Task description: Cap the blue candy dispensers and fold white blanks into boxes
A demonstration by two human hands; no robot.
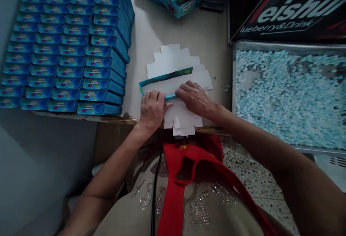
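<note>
Two bare hands, one thin cardboard carton with teal-blue printed walls and a white inside [173, 83], and all the action was on its near side! My left hand [152, 109] had its fingers curled over the near wall at the left end, thumb out below; my right hand [195, 97] pinched the same wall further along, fingertips bunched. The carton sat part-folded and slightly aslant on a layered pile of flat white cardboard sheets with notched edges [173, 57], whose near tabs poked out past the edge of the pale tabletop [151, 23]. That overhang looked like the weak spot: one tug towards me, and sheets could have slid off. Uneven pressure between my hands might have buckled the thin wall, while the far wall, with neither hand on it, could have flopped out of line. Over on the left, rows of glossy bright-blue boxes [62, 50] ran right up to the table's edge, so a careless elbow might have toppled the nearest. Right side, my forearm crossed by a shallow silver metal tray [234, 95] of small pale-blue pellets [286, 99]; a bump risked scattering them.
</note>
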